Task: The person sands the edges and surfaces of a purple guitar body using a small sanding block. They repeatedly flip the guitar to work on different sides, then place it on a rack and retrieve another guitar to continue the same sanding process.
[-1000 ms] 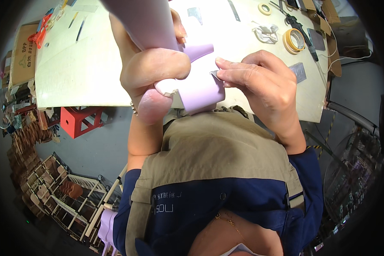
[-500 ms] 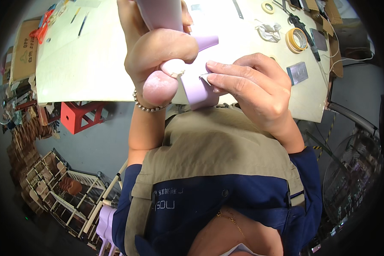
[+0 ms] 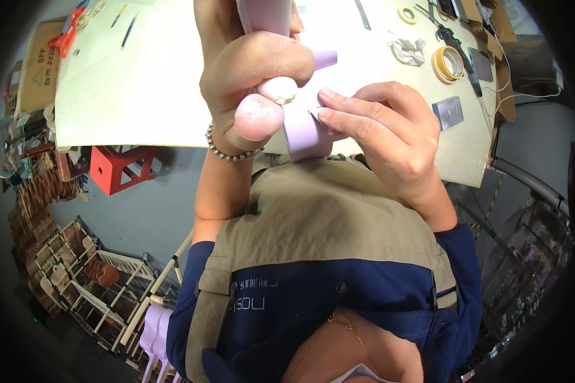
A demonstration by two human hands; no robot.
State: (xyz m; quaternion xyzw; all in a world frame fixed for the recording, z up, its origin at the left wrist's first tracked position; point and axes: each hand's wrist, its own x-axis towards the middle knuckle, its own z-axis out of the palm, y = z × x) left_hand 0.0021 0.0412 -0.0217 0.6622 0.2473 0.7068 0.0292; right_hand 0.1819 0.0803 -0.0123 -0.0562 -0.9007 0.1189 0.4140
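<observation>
A smooth lilac-painted piece (image 3: 305, 137) with a shaped, curving outline is held up over the table's near edge, its lower end close to my apron. My left hand (image 3: 252, 70) is wrapped round it, with pale coverings on the thumb and a fingertip. Part of the piece stands above this fist, and a narrow lilac tip pokes out to its right. At the right side of the lilac surface, my right hand (image 3: 390, 124) pinches a small thin pale sliver (image 3: 314, 113) between thumb and fingers. The sliver is too small to name; glare washes out the surface beside it.
On the pale table (image 3: 128, 102) lie tape rolls (image 3: 447, 64), a crumpled white cloth (image 3: 407, 50), a grey block (image 3: 448, 112) and a black tool with a cable (image 3: 460, 54). A red stool (image 3: 118, 169) and a rack (image 3: 96, 281) stand left; lilac pieces (image 3: 153, 338) hang below.
My left hand and the lilac piece have shifted slightly right in the picture. My right hand keeps its pinch on the pale sliver at the lilac surface.
</observation>
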